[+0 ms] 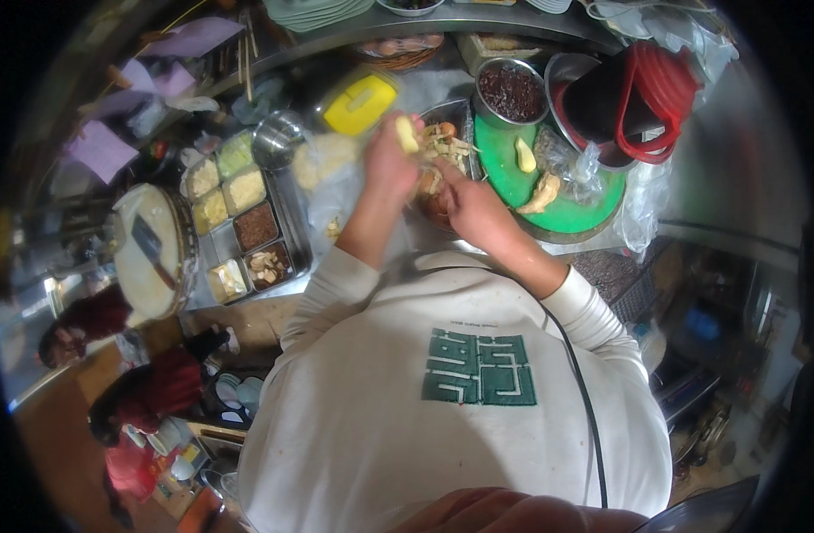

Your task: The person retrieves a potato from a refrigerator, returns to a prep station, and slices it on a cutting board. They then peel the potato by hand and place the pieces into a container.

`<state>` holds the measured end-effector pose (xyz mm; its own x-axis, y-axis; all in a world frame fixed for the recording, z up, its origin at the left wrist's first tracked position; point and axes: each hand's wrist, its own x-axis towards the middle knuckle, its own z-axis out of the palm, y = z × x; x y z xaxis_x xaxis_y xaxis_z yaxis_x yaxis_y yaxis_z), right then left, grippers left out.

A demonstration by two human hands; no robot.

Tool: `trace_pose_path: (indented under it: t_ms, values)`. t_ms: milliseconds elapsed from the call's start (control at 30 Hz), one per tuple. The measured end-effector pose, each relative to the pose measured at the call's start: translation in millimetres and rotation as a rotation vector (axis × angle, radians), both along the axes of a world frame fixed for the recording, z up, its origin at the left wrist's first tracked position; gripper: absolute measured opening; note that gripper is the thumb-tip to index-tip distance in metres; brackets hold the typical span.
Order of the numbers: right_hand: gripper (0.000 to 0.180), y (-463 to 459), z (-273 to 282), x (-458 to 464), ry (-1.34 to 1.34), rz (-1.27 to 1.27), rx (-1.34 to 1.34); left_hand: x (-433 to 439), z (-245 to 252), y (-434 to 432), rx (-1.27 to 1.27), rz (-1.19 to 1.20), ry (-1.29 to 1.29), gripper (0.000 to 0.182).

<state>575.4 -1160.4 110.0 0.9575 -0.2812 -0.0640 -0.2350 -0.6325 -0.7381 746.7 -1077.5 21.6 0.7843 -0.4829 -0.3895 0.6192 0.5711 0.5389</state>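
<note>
In my left hand (388, 163) is a peeled pale-yellow root piece (406, 135), probably ginger, its end showing by the thumb. My right hand (470, 203) is just to the right, over a lined container. Its fingers are curled with the index finger stretched out; whether it grips a small tool is hidden. Between the hands, pale peelings (450, 148) lie in the container among round brown things (433, 210). On a green round cutting board (573, 210) lie another peeled yellow piece (525, 155) and an unpeeled tan root piece (541, 193).
A steel pot of dark red contents (511, 93) and a red-lidded jug (653, 100) stand at the back right. Left are a yellow-lidded box (360, 103), a steel bowl (278, 140), a tray of chopped ingredients (255, 226) and a cleaver (147, 241) on a round block (130, 286).
</note>
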Motion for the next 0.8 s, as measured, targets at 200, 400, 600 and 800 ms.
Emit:
trace_pose_path:
  t_ms: [200,400,600,800]
  values:
    - [0.052,-25,8,22,-0.152,-0.026,-0.019,-5,-3,0,-0.179,-0.204,0.067,0.042]
    - [0.061,-17,2,20,-0.015,-0.006,-0.091,-20,-7,-4,-0.076,-0.198,-0.026,0.039]
    - [0.067,-17,-1,7,0.040,-0.010,-0.067,-34,-7,-10,-0.036,-0.123,0.000,0.040]
    - [0.058,-1,-13,-8,-0.025,0.079,-0.080,-13,-8,-4,0.090,-0.057,0.034,0.044]
